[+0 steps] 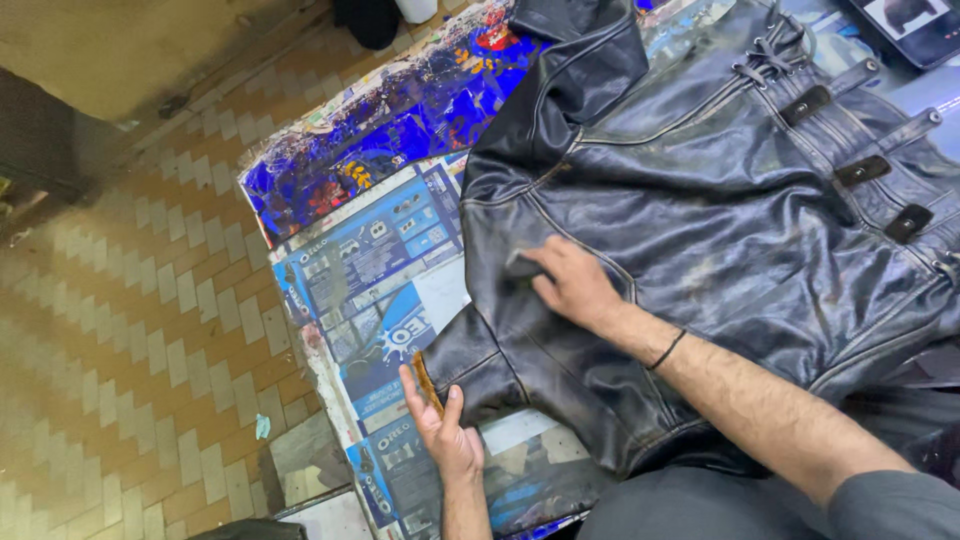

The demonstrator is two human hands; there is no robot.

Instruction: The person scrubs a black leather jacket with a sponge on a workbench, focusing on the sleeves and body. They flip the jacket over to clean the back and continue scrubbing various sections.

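A black leather jacket (720,190) lies spread flat on a table covered with blue printed paper (390,240). My right hand (570,282) presses a small dark pad (520,265) against the jacket near the shoulder seam. My left hand (440,425) grips the edge of the jacket's sleeve (470,360) at the table's near left side, where a brown lining edge shows. A thin black band sits on my right wrist.
The table's left edge (300,330) drops to a brown and cream tiled floor (130,330). A dark device with a screen (915,25) lies at the far right corner. Straps and buckles (860,170) run down the jacket's right side.
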